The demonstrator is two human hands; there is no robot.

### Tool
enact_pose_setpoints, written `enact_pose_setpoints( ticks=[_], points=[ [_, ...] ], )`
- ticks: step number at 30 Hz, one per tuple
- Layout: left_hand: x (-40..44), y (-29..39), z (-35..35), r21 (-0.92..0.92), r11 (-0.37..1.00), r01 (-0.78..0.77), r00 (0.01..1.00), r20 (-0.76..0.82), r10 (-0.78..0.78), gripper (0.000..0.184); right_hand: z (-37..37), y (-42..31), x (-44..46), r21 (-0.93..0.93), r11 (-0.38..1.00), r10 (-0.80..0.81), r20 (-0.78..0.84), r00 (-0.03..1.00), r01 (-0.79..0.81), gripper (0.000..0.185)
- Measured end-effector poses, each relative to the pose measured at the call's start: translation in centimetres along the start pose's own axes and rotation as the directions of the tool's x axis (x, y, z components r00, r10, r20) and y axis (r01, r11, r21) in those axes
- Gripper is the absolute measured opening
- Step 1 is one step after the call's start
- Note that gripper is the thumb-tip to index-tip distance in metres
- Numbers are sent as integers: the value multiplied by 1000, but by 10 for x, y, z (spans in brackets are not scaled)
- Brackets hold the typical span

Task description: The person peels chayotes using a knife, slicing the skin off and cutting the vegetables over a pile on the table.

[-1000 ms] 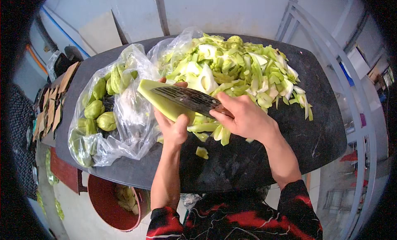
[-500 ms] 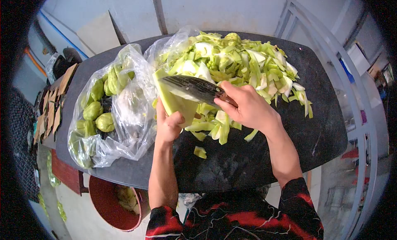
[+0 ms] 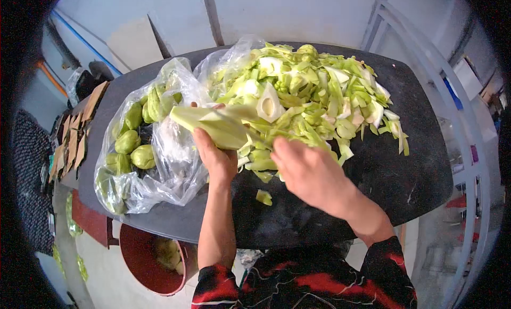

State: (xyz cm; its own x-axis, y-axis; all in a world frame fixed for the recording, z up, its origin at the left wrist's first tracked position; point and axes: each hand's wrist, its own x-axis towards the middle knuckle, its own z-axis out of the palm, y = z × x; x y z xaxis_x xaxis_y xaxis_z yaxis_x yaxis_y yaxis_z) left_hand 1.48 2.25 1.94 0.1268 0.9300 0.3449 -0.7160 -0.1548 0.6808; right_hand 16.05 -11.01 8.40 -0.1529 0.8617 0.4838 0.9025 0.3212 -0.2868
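Note:
My left hand (image 3: pixel 215 157) grips a large, peeled, pale green vegetable (image 3: pixel 205 125) from below, its long body lying sideways with flat cut faces; its exact kind is unclear. My right hand (image 3: pixel 311 173) is closed on a knife (image 3: pixel 247 129). The blade is smeared by motion and mostly hard to see, lying across the vegetable's right side, and the fingers hide the handle. Just beyond the hands spreads a big heap of green and white peelings (image 3: pixel 298 85). A white cut piece with an oval hollow (image 3: pixel 270 104) is on its near side.
A clear plastic bag (image 3: pixel 175 186) with several green chayotes (image 3: pixel 128 142) lies on the left of the dark table (image 3: pixel 404 181). One loose scrap (image 3: pixel 263 197) lies near the front. Below stands a red bin (image 3: pixel 136 261); a metal rail (image 3: pixel 447 74) runs along the right.
The vegetable has tipped from steeply upright to nearly sideways. My right hand, with the knife, has moved down and toward me. The white piece with a hollow now shows on the heap.

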Motion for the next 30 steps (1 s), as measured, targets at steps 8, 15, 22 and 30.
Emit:
enact_pose_setpoints(
  ticks=[8, 15, 22, 30],
  points=[
    [-5, 0, 7, -1, 999, -42, 999, -23, 42, 81, 14, -25, -6, -188, 976, -112, 7, 994, 111, 29],
    [-4, 4, 6, 99, 993, -66, 997, 37, 62, 79, 11, -22, -8, -158, 979, -124, 44, 991, 129, 30],
    [-1, -1, 3, 4, 999, -37, 999, 2, 37, 76, 19, -12, -2, 1, 999, -41, -45, 998, 41, 23],
    [2, 4, 5, 36, 926, 376, 912, -190, -363, 56, 39, 14, 9, 27, 998, 54, -115, 992, -51, 18]
  ],
)
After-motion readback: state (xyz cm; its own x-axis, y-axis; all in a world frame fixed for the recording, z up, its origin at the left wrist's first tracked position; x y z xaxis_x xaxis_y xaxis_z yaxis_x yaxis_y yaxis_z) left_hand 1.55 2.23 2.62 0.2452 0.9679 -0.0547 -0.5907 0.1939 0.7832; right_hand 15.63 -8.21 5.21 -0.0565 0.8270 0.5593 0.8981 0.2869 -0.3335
